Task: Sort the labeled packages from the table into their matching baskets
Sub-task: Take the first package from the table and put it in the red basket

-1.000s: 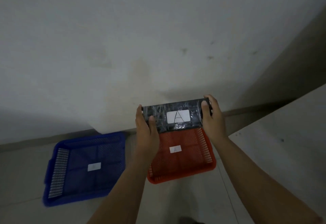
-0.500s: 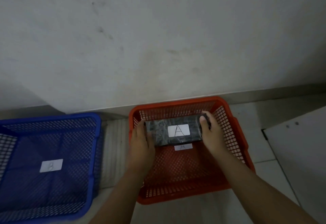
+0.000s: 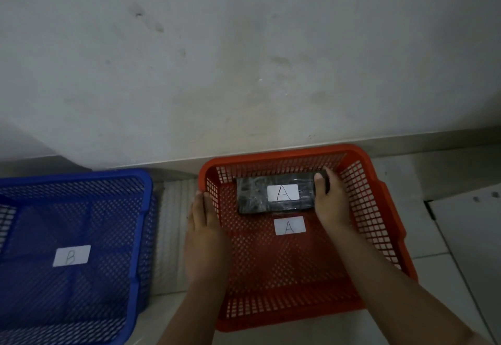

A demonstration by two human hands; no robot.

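Fingers of the left hand (image 3: 206,232), loosely extended, have let go of the package marked A (image 3: 275,194) and now rest over the red basket (image 3: 379,209) left rim. Right hand (image 3: 329,201) still grips its right end. Package now lies on the basket floor by the far edge: A-drop nearly complete; blue basket (image 3: 141,209) empty.

Dim, flat light — soft grainy focus, wide-angle bending at the edges.

The package (image 3: 273,194) apparently lies in the right basket (image 3: 379,190), behind its label (image 3: 289,225).
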